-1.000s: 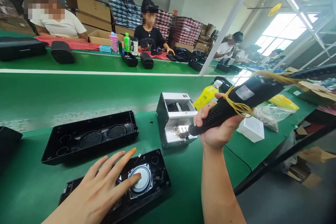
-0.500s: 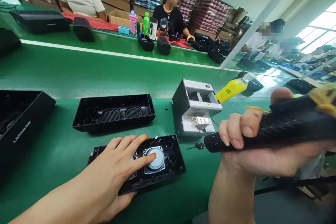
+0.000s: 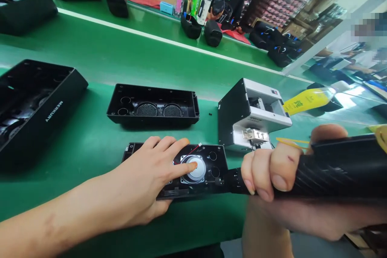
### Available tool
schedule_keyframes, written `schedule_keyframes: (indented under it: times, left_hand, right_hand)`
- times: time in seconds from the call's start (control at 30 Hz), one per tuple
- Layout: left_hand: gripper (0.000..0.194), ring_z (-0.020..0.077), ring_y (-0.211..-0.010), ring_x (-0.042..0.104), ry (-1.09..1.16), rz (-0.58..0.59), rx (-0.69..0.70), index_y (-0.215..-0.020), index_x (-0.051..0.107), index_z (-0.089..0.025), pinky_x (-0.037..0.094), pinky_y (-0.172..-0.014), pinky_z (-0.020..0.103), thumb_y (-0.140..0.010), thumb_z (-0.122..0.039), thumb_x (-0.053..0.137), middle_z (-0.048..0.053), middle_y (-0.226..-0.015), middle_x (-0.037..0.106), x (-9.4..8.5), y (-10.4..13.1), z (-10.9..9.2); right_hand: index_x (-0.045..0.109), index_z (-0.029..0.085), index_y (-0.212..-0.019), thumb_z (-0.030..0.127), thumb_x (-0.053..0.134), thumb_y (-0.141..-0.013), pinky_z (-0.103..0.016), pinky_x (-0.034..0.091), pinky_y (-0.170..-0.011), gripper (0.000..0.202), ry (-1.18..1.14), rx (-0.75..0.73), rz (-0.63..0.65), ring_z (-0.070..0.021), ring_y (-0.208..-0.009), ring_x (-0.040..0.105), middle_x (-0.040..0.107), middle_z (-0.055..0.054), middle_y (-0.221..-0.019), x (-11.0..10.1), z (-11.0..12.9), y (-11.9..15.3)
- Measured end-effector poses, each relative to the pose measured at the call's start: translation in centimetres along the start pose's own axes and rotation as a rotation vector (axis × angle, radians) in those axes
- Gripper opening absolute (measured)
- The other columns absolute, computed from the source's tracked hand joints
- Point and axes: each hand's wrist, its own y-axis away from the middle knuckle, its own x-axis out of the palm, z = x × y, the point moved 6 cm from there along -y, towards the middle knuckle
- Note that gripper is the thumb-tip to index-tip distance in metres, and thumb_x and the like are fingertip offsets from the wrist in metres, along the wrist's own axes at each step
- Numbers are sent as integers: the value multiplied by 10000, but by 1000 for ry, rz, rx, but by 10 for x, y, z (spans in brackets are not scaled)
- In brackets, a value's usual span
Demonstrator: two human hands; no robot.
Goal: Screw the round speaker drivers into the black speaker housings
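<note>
My left hand [image 3: 157, 169] spans a black speaker housing [image 3: 216, 163]. Its thumb is at the near side, and one finger rests on the silver round speaker driver [image 3: 198, 171] set inside. A thin red wire with a white plug [image 3: 200, 144] rises by the far edge. My right hand [image 3: 278, 173] is wrapped around a black electric screwdriver [image 3: 338, 165], held nearly level. The screwdriver's nose is over the housing's right end; its bit is hard to make out there. Part of the housing is hidden under my left hand.
Behind lies an empty black shell with two round grilles [image 3: 151, 119]. A screw feeder machine [image 3: 232, 117] and a yellow bottle [image 3: 311, 98] stand at the right. A larger black case [image 3: 60, 100] is at the left. Across the green bench, people sit among more cases.
My right hand has brought the screwdriver down and left to the housing's right end. My left hand still holds the housing. The whole view has shifted and tilted.
</note>
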Motion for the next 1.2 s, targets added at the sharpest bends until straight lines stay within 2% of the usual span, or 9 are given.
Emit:
schedule_keyframes:
  times: [0.23, 0.4, 0.5, 1.2]
  left_hand:
    - [861, 443, -1348, 561, 0, -18, 22, -1518, 587, -343, 525, -1057, 650, -722, -310, 914, 152, -1650, 478, -1, 2, 0]
    - [820, 409, -1332, 556, 18, -27, 29, -1492, 580, -363, 513, -1064, 627, -733, -291, 885, 114, -1628, 485, 0, 0, 1]
    - [820, 406, -1344, 550, 17, -21, 21, -1493, 578, -366, 503, -1072, 618, -734, -276, 873, 111, -1636, 478, 1, 0, 1]
    - [818, 398, -1337, 553, 18, -13, 20, -1482, 589, -368, 507, -1065, 601, -726, -285, 891, 101, -1627, 487, -3, 1, 0]
  right_hand:
    - [797, 352, -1252, 727, 704, -1006, -278, 394, -312, 458, 24, 2, 20, -119, -329, 404, 607, 57, -606, 2, -12, 4]
    - [763, 351, -1329, 681, 755, -994, -287, 452, -339, 471, 18, 5, 63, -134, -368, 453, 599, 51, -653, 0, -17, 9]
    - [755, 347, -1333, 669, 716, -1028, -288, 478, -357, 446, 31, 15, 85, -143, -385, 490, 597, 49, -652, 0, -21, 10]
    - [731, 348, -1374, 662, 645, -1069, -306, 490, -378, 446, 51, 22, 126, -149, -389, 494, 604, 35, -675, -1, -24, 13]
